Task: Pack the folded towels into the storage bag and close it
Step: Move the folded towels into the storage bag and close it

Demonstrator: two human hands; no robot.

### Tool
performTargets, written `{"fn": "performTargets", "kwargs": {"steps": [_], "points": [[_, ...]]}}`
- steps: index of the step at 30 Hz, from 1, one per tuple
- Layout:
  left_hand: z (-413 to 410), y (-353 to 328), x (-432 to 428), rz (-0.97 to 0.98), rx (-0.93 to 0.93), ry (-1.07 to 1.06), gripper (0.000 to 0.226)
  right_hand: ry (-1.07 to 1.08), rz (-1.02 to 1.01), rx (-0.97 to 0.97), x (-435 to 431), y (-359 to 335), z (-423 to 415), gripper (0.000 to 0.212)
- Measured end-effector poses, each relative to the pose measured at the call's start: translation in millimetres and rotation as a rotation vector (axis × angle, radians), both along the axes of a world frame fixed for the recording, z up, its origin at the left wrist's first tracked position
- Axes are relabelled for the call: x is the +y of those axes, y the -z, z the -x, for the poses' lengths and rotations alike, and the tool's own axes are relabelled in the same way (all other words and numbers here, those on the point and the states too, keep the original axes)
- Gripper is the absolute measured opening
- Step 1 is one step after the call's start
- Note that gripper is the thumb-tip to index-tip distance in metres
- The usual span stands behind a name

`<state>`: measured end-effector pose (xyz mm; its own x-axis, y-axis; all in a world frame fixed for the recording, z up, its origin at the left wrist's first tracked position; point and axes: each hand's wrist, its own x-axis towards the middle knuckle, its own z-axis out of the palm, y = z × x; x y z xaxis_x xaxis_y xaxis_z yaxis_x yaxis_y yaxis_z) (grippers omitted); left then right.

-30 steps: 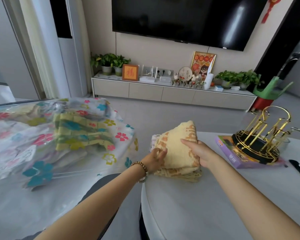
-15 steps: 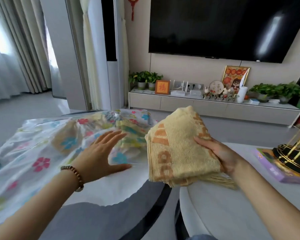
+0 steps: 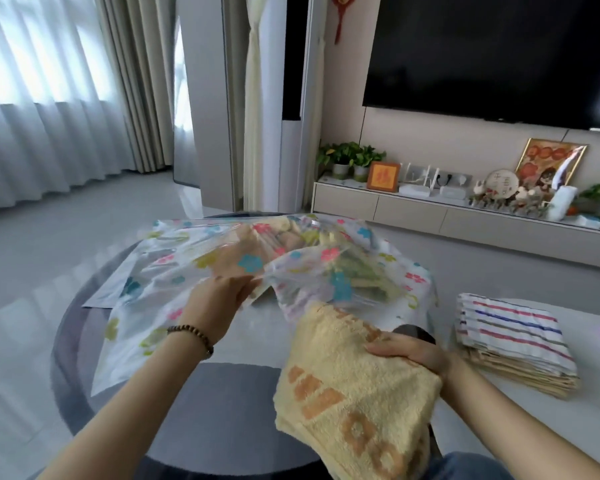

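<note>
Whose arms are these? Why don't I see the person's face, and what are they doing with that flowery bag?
There is no robot here, just a person. A camera sits on their head and looks down, so you see only their arms, as if through their eyes. The left hand holds the edge of the flowery see-through storage bag. The bag lies on the round table with other towels already inside. The right hand grips a folded yellow towel near the bag's mouth. A stack of striped towels waits on the right.
</note>
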<state>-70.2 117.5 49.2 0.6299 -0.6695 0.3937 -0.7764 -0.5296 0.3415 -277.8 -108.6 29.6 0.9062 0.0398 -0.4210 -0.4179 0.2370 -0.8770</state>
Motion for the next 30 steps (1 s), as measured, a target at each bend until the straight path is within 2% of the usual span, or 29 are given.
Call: {"fn": "performTargets", "kwargs": {"steps": [3,5,9,12,14,17,19,24,27,30], "points": [[-6,-14,-5,0.178,-0.079,-0.049,0.035,0.082,-0.167,-0.007,12,7,-36,0.038],[-8,-21,-6,0.263,-0.136,-0.033,0.031,0.185,-0.244,-0.088,18,4,-65,0.026],[-11,-29,-7,0.288,-0.181,-0.023,0.031,0.335,-0.312,-0.295,27,-7,-125,0.035],[-14,-29,-4,0.287,-0.189,-0.034,0.032,0.360,-0.218,-0.276,32,12,-166,0.048],[-17,-26,-1,0.280,-0.194,-0.031,0.031,0.353,-0.099,-0.214,37,36,-183,0.032],[-19,-19,3,0.247,-0.168,-0.006,0.030,0.402,0.124,-0.098,33,67,-186,0.059],[-19,-14,5,0.237,-0.166,0.000,0.036,0.389,0.183,-0.079,29,76,-180,0.068],[-14,-7,0,0.210,-0.128,0.038,0.034,0.336,0.165,-0.130,18,69,-152,0.060],[-10,-6,-11,0.128,-0.122,0.087,0.048,0.246,0.202,-0.084,2,55,-117,0.062],[2,-7,-32,0.047,-0.092,0.179,0.067,0.098,0.240,-0.010,-24,45,-68,0.050]]}}
